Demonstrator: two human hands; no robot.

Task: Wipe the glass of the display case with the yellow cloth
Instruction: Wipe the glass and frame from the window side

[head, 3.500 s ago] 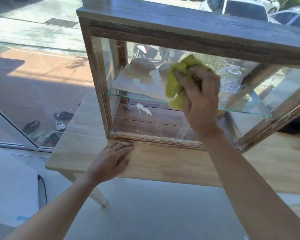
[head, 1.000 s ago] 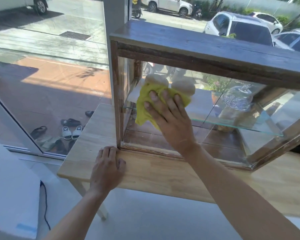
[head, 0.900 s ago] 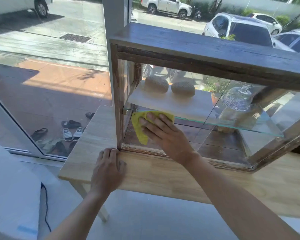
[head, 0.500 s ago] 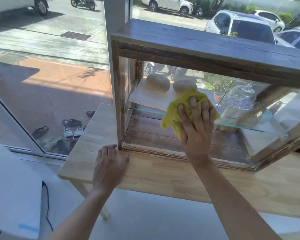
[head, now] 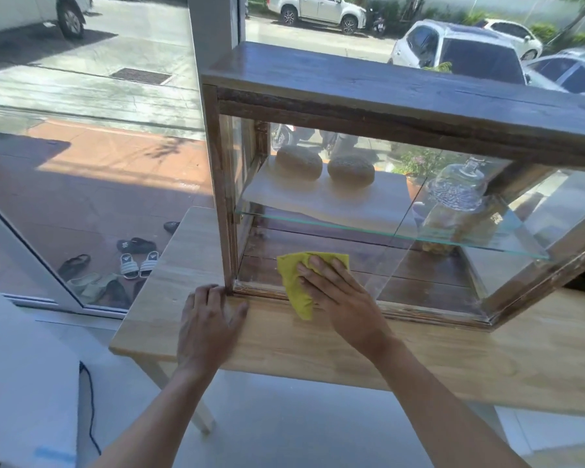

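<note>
A dark wooden display case [head: 402,92] with glass sides stands on a light wooden table [head: 453,352]. My right hand [head: 341,295] presses the yellow cloth [head: 293,282] flat against the lower left part of the front glass [head: 368,204], down by the bottom frame. The cloth's lower corner hangs over the frame onto the table. My left hand [head: 206,325] rests palm down on the table, fingertips touching the case's front left corner. Inside, two round buns [head: 325,165] lie on a white board on the glass shelf.
A clear glass dome [head: 458,187] sits on the shelf at the right. Behind the table is a big shop window with a white post [head: 217,25]. Sandals [head: 139,261] lie outside on the pavement, cars beyond. A white surface with a dark cord [head: 88,410] is at lower left.
My right hand has carried the cloth from the middle of the glass down and left to the bottom edge. The left hand has stayed by the case's corner.
</note>
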